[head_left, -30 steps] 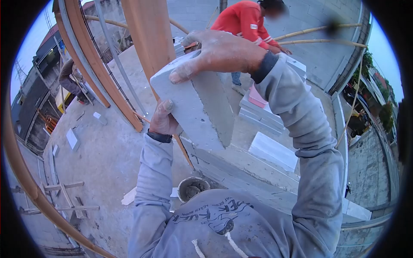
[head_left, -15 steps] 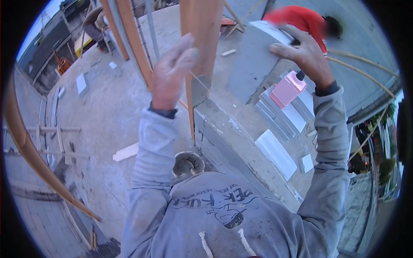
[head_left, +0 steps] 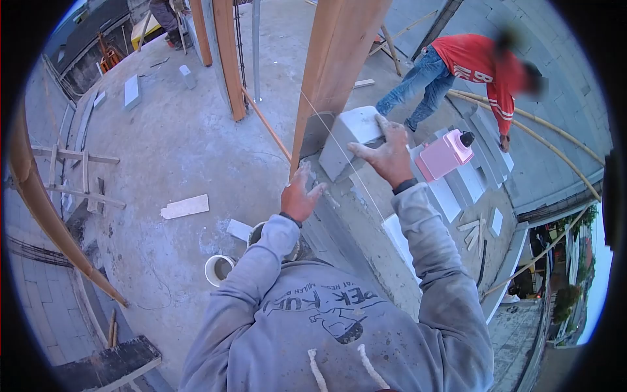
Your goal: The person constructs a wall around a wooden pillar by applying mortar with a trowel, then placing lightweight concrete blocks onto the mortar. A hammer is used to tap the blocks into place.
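Observation:
A pale lightweight concrete block (head_left: 339, 149) stands on the low wall (head_left: 366, 228), close against the wooden post (head_left: 330, 72). My right hand (head_left: 390, 155) grips its right end, thumb on the near side and fingers over the top edge. Lower down and to the left, my left hand (head_left: 302, 198) is beside the wall by the foot of the post, fingers apart and holding nothing. Between my hands a thin taut string (head_left: 356, 171) slants past the block.
A pink jug (head_left: 445, 155) with a black cap rests on stacked blocks (head_left: 467, 186) to the right. Beyond it a person in a red top (head_left: 470, 59) bends over the blocks. Buckets (head_left: 219, 269) stand by my left forearm. Bamboo poles (head_left: 548, 134) slant at right.
Both hands have come down from in front of me to the wall. The block is now visible at the post, in my right hand. The co-worker's legs have come into view.

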